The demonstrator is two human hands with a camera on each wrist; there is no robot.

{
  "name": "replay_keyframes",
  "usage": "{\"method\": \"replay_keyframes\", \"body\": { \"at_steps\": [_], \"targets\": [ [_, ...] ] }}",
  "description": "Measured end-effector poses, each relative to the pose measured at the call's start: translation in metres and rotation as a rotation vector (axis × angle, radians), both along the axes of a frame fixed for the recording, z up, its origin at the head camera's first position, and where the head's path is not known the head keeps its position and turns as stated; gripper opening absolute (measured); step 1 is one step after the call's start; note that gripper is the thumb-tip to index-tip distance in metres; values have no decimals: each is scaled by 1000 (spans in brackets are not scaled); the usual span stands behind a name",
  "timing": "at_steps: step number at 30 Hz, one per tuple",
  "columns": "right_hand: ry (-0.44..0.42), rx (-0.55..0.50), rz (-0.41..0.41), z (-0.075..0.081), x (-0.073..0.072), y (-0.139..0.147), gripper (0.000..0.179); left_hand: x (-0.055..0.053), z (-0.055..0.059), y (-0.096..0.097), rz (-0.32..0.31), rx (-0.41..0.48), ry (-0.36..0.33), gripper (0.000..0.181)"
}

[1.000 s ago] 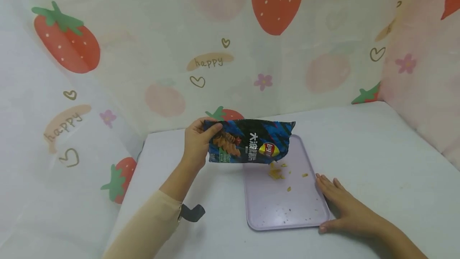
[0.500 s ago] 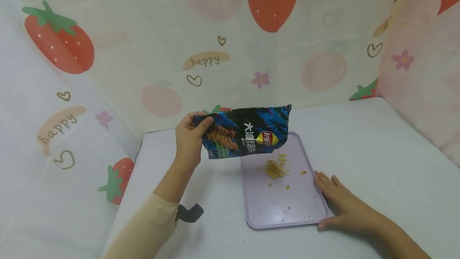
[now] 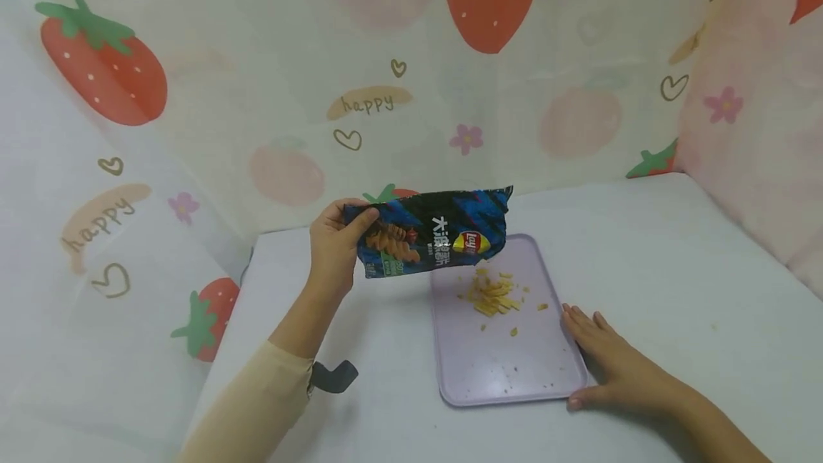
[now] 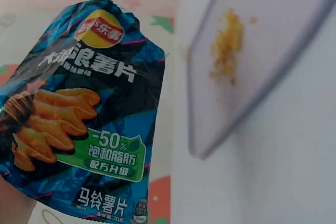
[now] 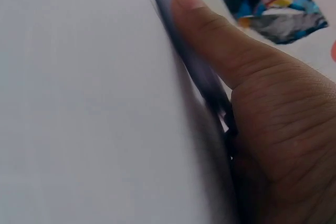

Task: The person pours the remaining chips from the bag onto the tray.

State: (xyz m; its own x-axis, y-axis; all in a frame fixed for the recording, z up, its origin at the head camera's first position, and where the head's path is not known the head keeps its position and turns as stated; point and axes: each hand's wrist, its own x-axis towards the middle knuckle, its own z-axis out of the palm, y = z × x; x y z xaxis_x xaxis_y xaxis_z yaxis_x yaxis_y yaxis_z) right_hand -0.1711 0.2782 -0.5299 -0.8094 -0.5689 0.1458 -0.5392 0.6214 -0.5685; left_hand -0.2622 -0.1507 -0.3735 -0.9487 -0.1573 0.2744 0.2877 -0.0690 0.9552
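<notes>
A strawberry-printed backdrop [image 3: 270, 48] surrounds a white table [image 3: 681, 249], where a lilac tray [image 3: 508, 370] bears a small heap of yellow chip pieces [image 3: 494, 297] on its far half, with crumbs scattered nearer. To the left, the left hand [image 3: 334, 249] pinches one end of a blue-and-black chip bag [image 3: 437, 231], thumb in front, holding it sideways in the air with its ragged end to the right, above the tray's far part. The right hand [image 3: 614, 359], fingers extended and grasping nothing, rests against the tray's right rim by the near corner.
</notes>
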Motion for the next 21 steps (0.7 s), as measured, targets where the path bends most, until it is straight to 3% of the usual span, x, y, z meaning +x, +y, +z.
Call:
{"method": "replay_keyframes", "body": {
  "at_steps": [3,7,11,15,21],
  "targets": [
    [20,9,-2,1,-2,2,126,-3,-7,7,-8,-27,-12,16],
    [-33,-15,-7,2,0,1,127,-3,-16,13,-17,-53,-53,20],
    [-40,-10,-16,1,1,-1,126,-2,-14,10,-7,-47,-36,20],
    [-56,-14,-15,-1,3,-2,126,-2,-16,7,-27,-92,-87,17],
    [-38,-9,-15,-3,4,-2,126,0,-14,5,-18,-65,-80,19]
  ]
}}
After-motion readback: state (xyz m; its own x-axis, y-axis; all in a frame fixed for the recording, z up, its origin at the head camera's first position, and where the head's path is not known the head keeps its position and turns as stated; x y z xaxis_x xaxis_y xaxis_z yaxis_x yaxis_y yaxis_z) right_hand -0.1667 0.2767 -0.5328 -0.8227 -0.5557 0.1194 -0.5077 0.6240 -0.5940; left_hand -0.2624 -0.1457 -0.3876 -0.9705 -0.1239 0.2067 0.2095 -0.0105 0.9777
